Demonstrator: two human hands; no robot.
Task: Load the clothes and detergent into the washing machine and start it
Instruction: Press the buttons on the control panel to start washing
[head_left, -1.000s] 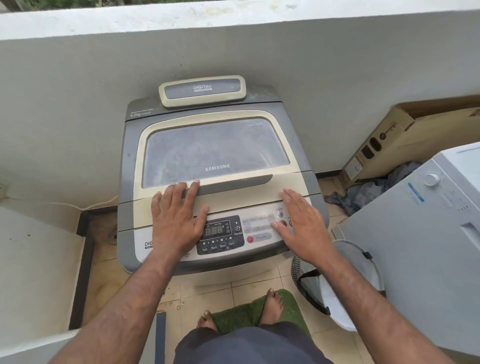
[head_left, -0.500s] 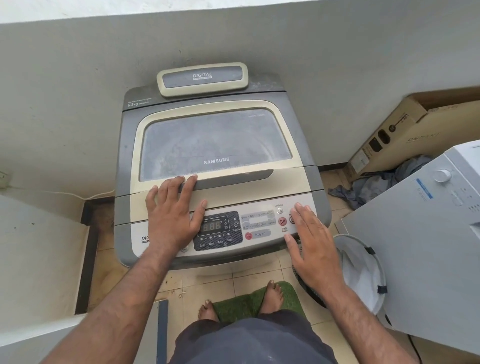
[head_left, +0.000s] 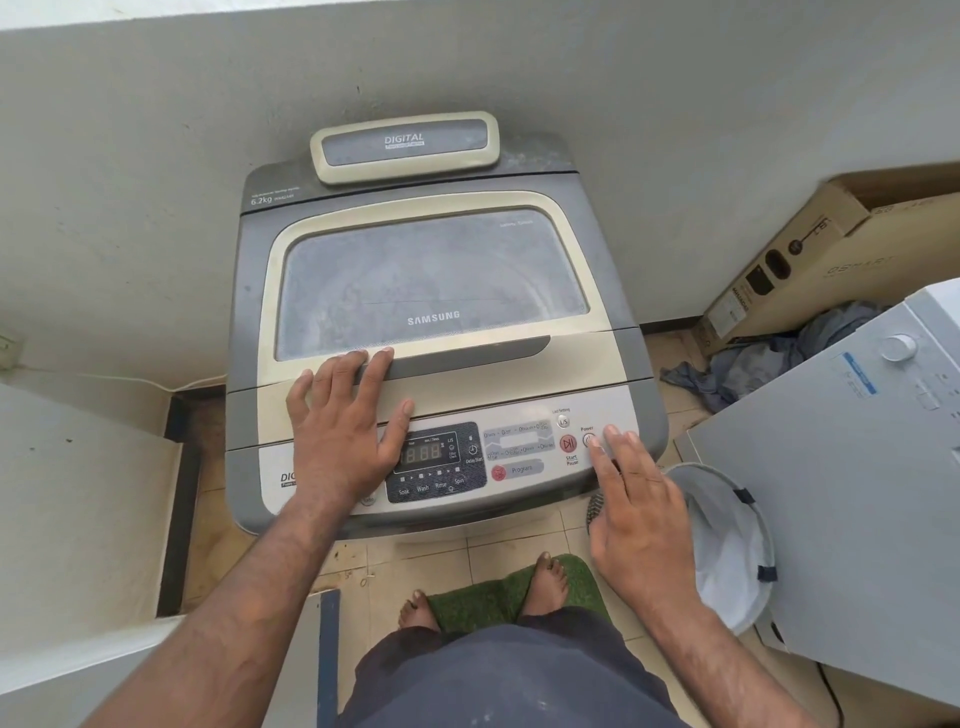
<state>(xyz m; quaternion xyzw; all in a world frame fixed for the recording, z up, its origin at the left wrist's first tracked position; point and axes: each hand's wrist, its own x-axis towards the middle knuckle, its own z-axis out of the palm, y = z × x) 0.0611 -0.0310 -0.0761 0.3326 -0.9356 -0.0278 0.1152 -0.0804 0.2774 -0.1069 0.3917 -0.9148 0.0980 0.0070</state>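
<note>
VIEW: head, single | POSITION: worn on the person's head, above and in front of the washing machine (head_left: 431, 291) | FACING: forward and steeply down | RANGE: close, machine top within arm's reach | FIELD: wide-angle, wall at top edge, own feet on floor at bottom edge | OVERLAP: one view only
</note>
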